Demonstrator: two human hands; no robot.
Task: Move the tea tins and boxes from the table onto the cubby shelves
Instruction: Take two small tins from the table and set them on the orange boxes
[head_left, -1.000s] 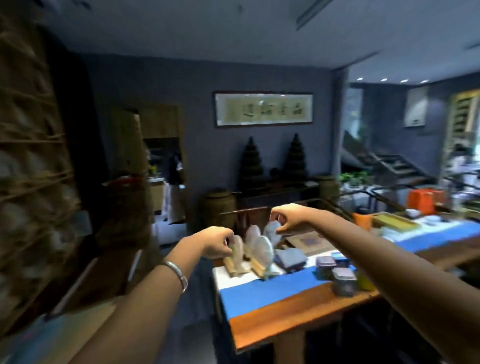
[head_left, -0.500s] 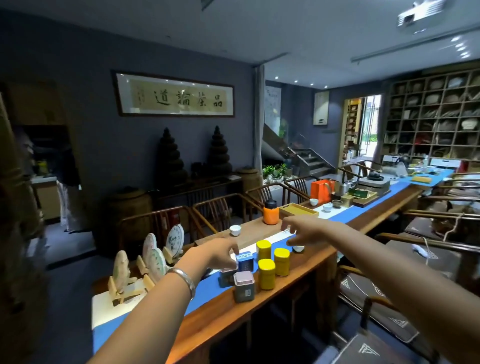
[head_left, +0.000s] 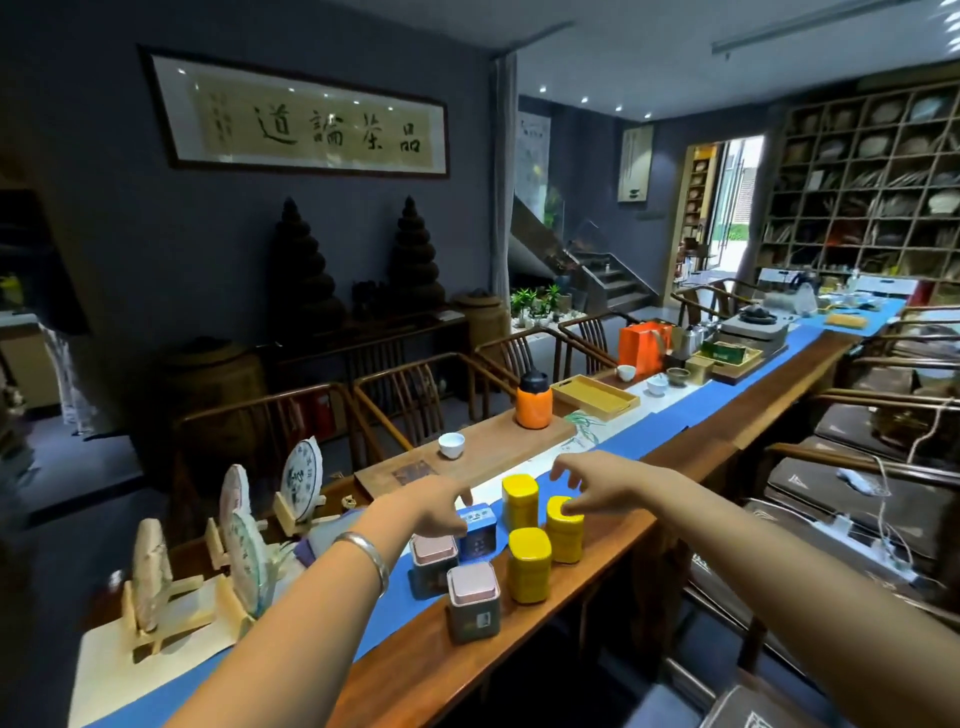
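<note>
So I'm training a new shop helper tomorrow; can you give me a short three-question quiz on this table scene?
1. Count: how many yellow tins stand near the table's front edge?
2. True or false: the left hand is over the blue box, and the right hand reaches down over a yellow tin.
3. Multiple choice: the white cup nearest the hands stands on
A) the blue runner
B) the wooden tray
C) a chair

Key
1. Three.
2. True; whether either hand already grips anything cannot be told.
3. B.
</note>
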